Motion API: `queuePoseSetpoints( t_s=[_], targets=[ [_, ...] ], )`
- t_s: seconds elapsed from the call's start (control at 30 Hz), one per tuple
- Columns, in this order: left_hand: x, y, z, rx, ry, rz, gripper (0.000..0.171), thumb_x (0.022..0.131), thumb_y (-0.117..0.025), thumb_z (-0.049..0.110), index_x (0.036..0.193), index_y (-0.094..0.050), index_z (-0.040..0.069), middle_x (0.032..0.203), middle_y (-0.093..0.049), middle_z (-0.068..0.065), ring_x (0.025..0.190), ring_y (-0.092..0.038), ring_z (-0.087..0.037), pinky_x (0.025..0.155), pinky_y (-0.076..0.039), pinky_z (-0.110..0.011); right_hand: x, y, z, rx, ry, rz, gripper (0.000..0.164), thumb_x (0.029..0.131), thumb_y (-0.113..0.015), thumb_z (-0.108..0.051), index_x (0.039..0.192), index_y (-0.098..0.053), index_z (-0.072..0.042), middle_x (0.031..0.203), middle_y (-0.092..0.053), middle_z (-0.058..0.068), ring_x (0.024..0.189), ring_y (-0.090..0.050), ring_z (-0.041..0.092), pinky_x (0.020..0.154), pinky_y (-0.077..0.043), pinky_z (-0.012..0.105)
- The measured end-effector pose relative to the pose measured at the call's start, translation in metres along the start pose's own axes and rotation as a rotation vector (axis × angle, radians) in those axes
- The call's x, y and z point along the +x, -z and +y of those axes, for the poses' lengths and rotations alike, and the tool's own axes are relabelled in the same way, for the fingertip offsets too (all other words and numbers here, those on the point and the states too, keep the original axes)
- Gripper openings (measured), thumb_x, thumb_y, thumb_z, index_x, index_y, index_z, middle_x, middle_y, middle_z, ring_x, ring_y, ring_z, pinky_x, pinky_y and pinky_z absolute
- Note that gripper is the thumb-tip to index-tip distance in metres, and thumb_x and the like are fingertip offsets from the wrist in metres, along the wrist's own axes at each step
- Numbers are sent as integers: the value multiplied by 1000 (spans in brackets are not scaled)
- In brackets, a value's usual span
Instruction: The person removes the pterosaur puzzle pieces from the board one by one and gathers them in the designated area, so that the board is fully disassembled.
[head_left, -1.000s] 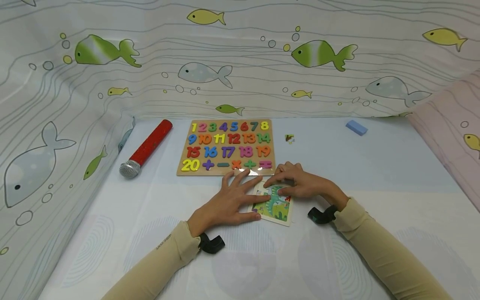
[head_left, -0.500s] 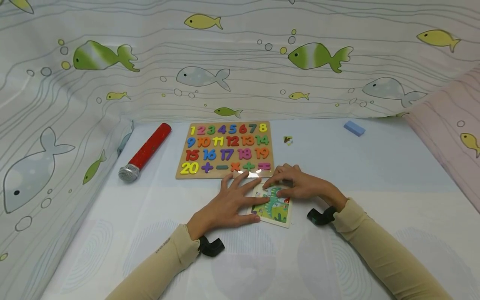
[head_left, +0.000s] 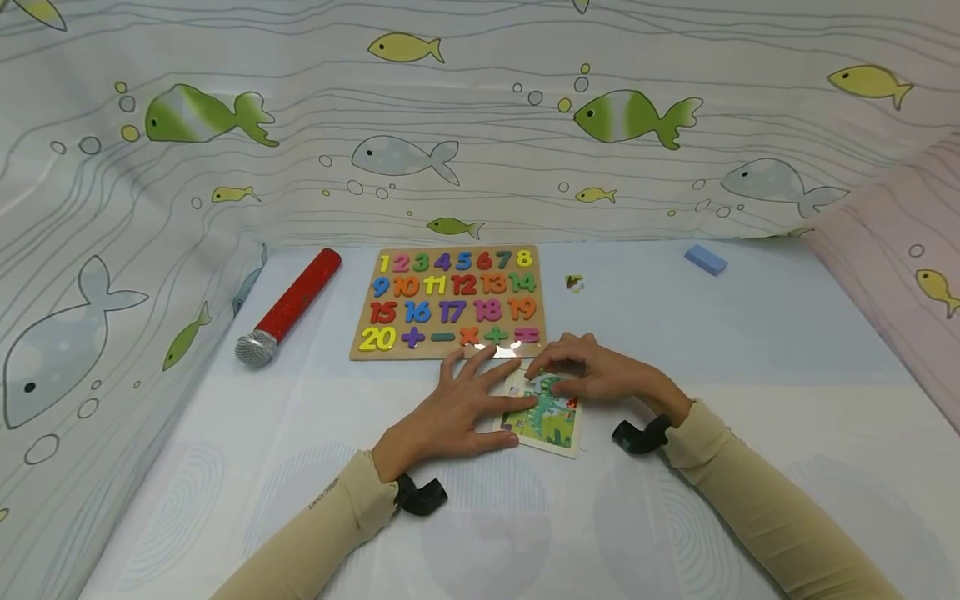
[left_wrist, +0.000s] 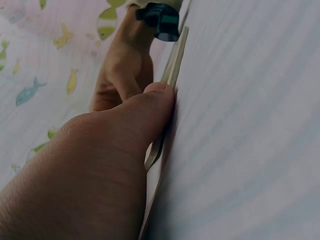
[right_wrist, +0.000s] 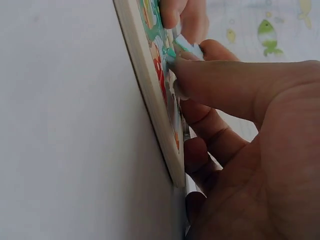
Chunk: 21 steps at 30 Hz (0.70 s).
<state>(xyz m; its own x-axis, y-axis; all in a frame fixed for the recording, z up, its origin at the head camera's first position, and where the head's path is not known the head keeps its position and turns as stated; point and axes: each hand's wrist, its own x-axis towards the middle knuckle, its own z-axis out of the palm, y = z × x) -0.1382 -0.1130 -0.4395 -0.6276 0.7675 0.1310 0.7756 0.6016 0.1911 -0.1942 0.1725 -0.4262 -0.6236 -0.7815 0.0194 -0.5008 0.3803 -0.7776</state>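
Pinch at the picture puzzle!

Left hand fans out over its left side, grip released; right hand pinches a piece at the far end. The puzzle lies on the pale table near the number board, fish-printed cloth rising behind.

A red microphone lies on the tabletop, left of the number board. A blue block lies at right, near the fish cloth.
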Motion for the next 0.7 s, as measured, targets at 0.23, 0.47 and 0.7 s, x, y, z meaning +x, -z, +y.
queuePoseSetpoints(
  t_s=[0.23,0.47,0.7],
  targets=[
    [0,2,1,-10,-5,-4,55,95,-50,68,146,-52,46,171,-25,0,157,-16,-40,116,-12,-71,-2,1,2,54,0,8,37,95,-66,-10,127,-71,-27,124,-68,-8,106,-54,13,93,-28,44],
    [0,2,1,-9,5,-17,55,95,-50,68,146,-52,47,172,-21,3,158,-15,-38,117,-11,-70,0,1,4,194,-4,-3,37,99,-64,-10,136,-66,-13,135,-68,6,104,-64,15,84,-55,27],
    [-1,1,1,-5,15,-27,55,95,-49,69,146,-50,48,172,-19,5,159,-12,-36,118,-10,-70,-1,0,6,228,-28,88,37,96,-69,-9,133,-68,-12,88,-67,6,71,-52,10,64,-43,24]
  ],
)
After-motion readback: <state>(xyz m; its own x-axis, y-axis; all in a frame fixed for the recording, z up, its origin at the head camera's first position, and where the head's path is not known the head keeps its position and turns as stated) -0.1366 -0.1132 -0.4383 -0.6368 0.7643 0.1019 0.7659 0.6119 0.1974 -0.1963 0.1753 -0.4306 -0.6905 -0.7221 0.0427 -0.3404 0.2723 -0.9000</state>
